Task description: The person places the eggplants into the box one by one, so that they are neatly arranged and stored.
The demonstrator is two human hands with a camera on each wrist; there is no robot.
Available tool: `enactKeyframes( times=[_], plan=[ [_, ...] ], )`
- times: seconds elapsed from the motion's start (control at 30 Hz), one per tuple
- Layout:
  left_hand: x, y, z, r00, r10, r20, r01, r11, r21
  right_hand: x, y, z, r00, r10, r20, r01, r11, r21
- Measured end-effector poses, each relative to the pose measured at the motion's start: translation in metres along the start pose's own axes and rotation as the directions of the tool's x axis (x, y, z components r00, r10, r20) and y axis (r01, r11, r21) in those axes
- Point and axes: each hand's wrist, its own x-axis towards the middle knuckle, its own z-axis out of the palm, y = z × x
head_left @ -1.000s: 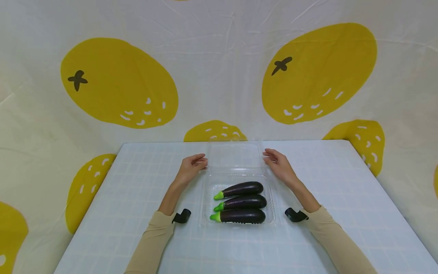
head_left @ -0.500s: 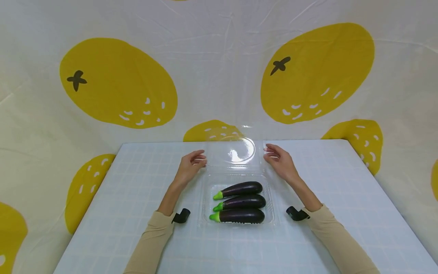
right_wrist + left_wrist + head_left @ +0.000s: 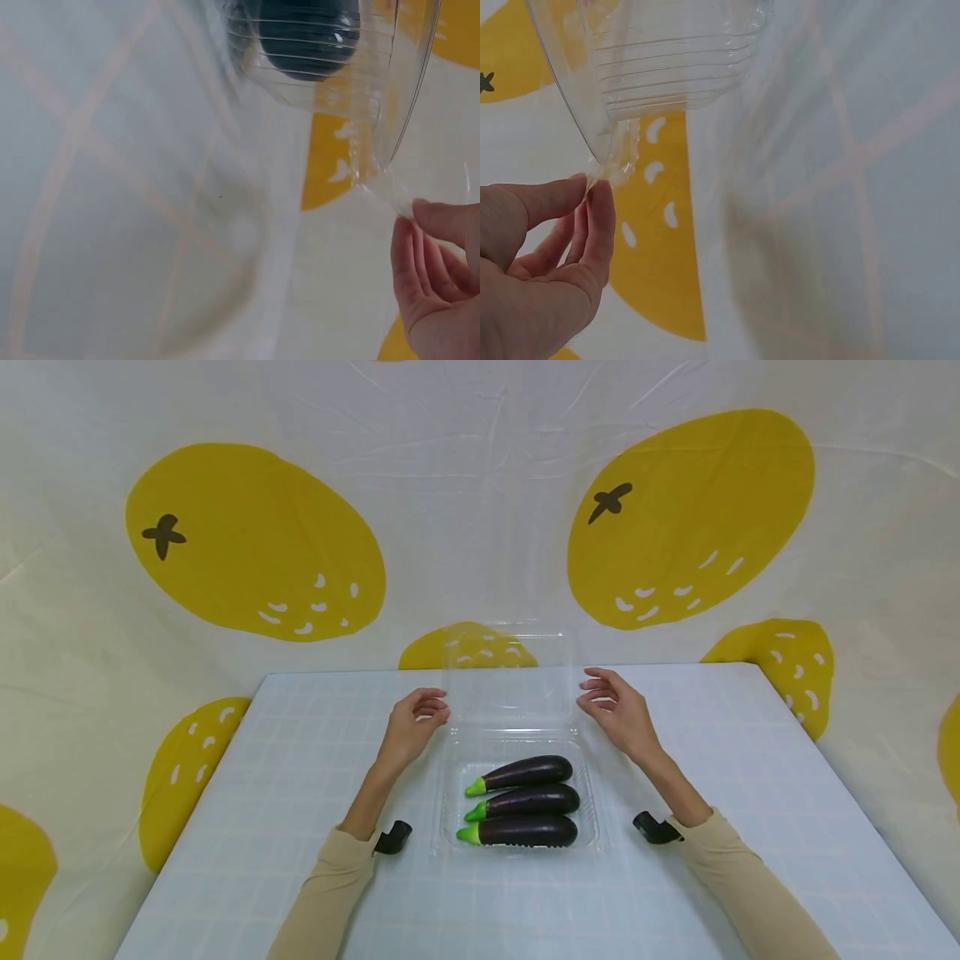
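A clear plastic clamshell container [image 3: 459, 752] stands on the table with three dark purple eggplants [image 3: 528, 831] lying side by side in its base, green stem ends to the left. Its hinged lid [image 3: 506, 689] tilts up at the back. My left hand [image 3: 412, 727] pinches the lid's left edge between thumb and fingertips, as the left wrist view shows. On the other side, my right hand [image 3: 620, 718] pinches the lid's right edge. One dark eggplant [image 3: 311, 34] shows through the ribbed container wall in the right wrist view.
A pale checked cloth covers the table [image 3: 315, 760]. Behind the far edge hangs a white curtain [image 3: 480, 527] printed with large yellow fruits. Black wrist cameras [image 3: 393, 837] sit at both sleeve cuffs.
The lid has swung further upright, its top edge rising against the curtain. Both hands have risen slightly with it. The eggplants and container base stay in place.
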Motion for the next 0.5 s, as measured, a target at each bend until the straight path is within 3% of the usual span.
enactKeyframes(
  times=[0.23,0.5],
  plan=[
    [-0.0050,0.0048,-0.0004,0.999,0.020,-0.031,-0.018,0.997,0.069,-0.0049,-0.0050,-0.0043,1.000,-0.017,-0.003,0.017,1.000,-0.012],
    [-0.0103,0.0093,-0.0002,0.992,0.096,-0.084,-0.083,0.985,0.149,-0.0087,-0.0052,-0.0092,0.999,-0.050,-0.021,0.048,0.997,-0.063]
  ],
)
